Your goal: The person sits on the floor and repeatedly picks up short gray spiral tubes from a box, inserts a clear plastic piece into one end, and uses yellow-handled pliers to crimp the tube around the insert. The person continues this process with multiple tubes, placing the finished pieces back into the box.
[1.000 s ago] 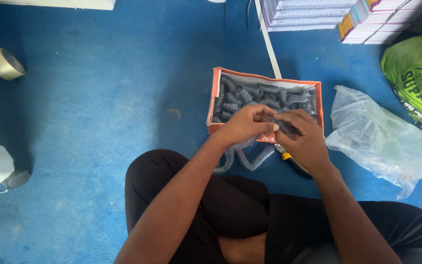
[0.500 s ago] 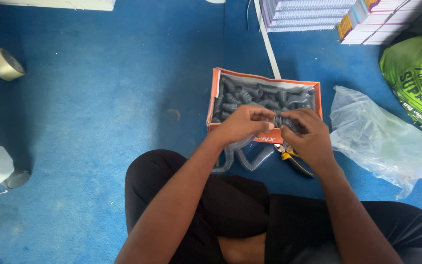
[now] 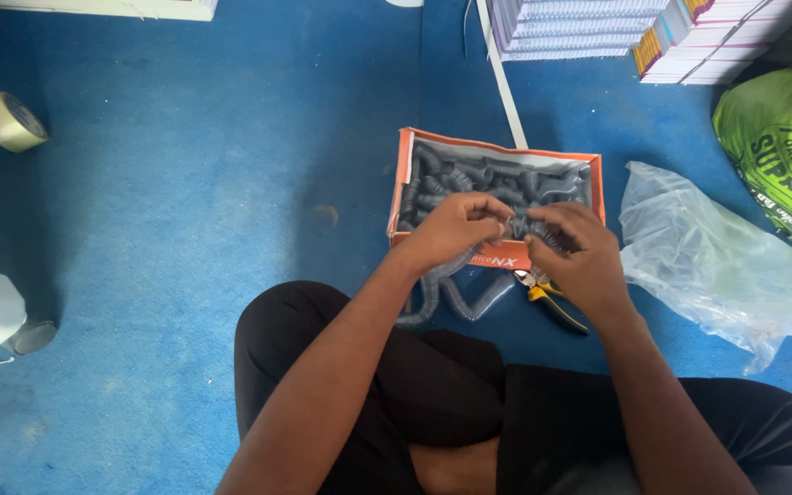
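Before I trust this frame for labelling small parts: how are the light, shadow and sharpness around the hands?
Head view: soft, even daylight, no harsh glare; the left hand and right hand look slightly soft, so the grey ribbed piece they pinch is hard to make out; the orange cardboard box of grey corrugated tubes reads clearly; the crumpled clear plastic bag shows mild sheen; shadow darkens the blue floor at left.

One box [image 3: 402, 174], one pliers [image 3: 556, 302], one tape roll [image 3: 6, 121]
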